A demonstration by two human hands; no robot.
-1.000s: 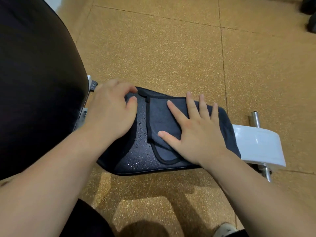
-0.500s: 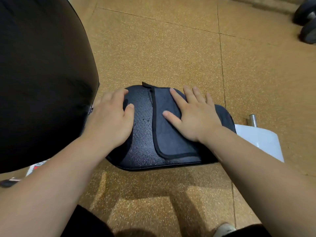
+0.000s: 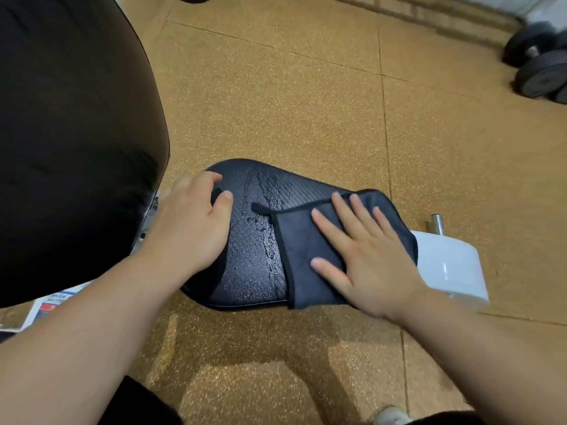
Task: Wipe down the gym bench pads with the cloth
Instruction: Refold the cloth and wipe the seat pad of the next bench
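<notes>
The small black seat pad of the gym bench lies in the middle of the view, wet with droplets and smears. A dark grey cloth with a black hem covers the pad's right end. My right hand lies flat on the cloth, fingers spread, pressing it down. My left hand rests on the pad's left end, fingers curled over its far edge. The large black back pad fills the left of the view.
The bench's white frame end with a metal peg sticks out to the right of the seat pad. Black dumbbells lie at the far right on the speckled orange floor. A printed label shows under the back pad.
My right hand has slid the cloth to the right along the seat pad, baring more wet surface with streaks. My left hand has stayed at the pad's left end.
</notes>
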